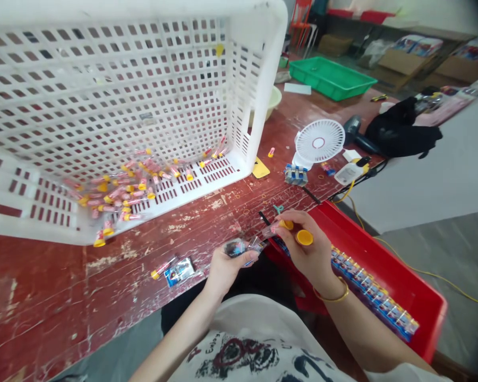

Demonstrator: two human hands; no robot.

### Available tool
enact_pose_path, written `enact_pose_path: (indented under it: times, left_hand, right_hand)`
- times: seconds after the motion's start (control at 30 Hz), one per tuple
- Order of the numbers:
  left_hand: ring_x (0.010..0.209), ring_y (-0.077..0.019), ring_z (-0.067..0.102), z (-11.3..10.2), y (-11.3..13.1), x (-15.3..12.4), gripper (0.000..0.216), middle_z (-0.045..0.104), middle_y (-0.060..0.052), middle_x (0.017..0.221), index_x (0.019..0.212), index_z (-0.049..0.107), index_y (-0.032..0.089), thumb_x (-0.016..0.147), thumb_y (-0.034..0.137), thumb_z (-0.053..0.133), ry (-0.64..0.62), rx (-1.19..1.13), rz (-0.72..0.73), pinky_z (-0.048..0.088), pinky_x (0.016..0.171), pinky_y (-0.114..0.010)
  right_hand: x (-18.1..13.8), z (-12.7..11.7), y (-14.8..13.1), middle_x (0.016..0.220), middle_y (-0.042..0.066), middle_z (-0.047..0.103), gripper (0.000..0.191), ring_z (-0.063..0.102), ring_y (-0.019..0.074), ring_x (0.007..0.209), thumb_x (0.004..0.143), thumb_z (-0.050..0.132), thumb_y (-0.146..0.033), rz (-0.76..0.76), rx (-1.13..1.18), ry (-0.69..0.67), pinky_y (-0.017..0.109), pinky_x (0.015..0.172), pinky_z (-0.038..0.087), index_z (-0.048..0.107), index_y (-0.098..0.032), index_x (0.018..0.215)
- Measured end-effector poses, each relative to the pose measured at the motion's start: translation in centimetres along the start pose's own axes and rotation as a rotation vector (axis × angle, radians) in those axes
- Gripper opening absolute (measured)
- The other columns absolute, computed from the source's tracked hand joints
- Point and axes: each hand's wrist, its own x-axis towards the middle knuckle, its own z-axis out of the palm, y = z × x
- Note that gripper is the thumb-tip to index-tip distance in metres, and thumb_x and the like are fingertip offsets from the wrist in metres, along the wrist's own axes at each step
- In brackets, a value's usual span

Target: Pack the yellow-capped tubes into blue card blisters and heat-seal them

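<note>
My left hand (227,265) is closed around a small clear-and-blue plastic packet (236,247), its thumb pressed on top. Close by on the right, my right hand (311,254) grips clear tubes with yellow caps (304,237); two caps show between the fingers, and the tubes' far ends point at the packet. Whether tube and packet touch, I cannot tell. Left of my hands, a blue-and-silver packet (179,272) lies on the red table beside a pink tube with a yellow cap (155,274).
A white perforated basket (258,122), tipped on its side, holds several yellow-capped tubes. A red tray (430,313) with a row of blue packets sits at right. Further back are a white fan (319,141), a green tray (330,85) and a black cloth (398,130).
</note>
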Motion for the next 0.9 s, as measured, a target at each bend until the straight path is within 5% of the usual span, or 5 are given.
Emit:
enact_pose_path:
  times: [0.13,0.3,0.6,0.9]
  left_hand:
    - [0.059,-0.0141,0.060,0.1,0.3,-0.1,0.034,0.065,0.000,0.062,0.080,0.066,0.014,0.057,0.032,0.084,0.052,0.181,0.101,0.049,0.062,-0.025]
    - [0.062,-0.0159,0.062,0.1,0.6,-0.1,0.034,0.067,-0.002,0.068,0.079,0.069,0.014,0.056,0.033,0.084,0.090,0.255,0.111,0.050,0.063,-0.026]
    - [0.080,-0.0241,0.069,0.6,0.7,-0.9,0.038,0.072,-0.009,0.085,0.091,0.069,0.013,0.066,0.039,0.078,-0.180,-0.121,-0.255,0.057,0.070,-0.037]
    - [0.073,-0.0213,0.068,1.6,1.3,-0.5,0.037,0.071,-0.006,0.075,0.087,0.071,0.013,0.061,0.036,0.082,-0.124,-0.233,-0.286,0.058,0.068,-0.037]
  right_hand:
    - [0.0,0.1,-0.5,0.100,0.007,0.063,0.019,0.060,0.0212,0.098,0.084,0.059,-0.023,-0.075,-0.107,-0.062,0.039,0.088,0.048,0.056,-0.026,0.102]
    - [-0.1,0.1,-1.1,0.099,0.007,0.063,0.016,0.060,0.0216,0.094,0.083,0.060,-0.026,0.003,-0.047,-0.102,0.038,0.084,0.049,0.057,-0.026,0.099]
    - [-0.2,1.8,1.7,0.085,0.003,0.066,0.025,0.060,0.0150,0.073,0.074,0.070,-0.039,0.464,0.414,-0.177,0.030,0.069,0.050,0.053,-0.021,0.077]
    - [-2.3,2.2,1.4,0.093,0.003,0.061,0.020,0.059,0.0163,0.083,0.075,0.068,-0.040,0.433,0.427,-0.263,0.028,0.070,0.051,0.059,-0.022,0.079]
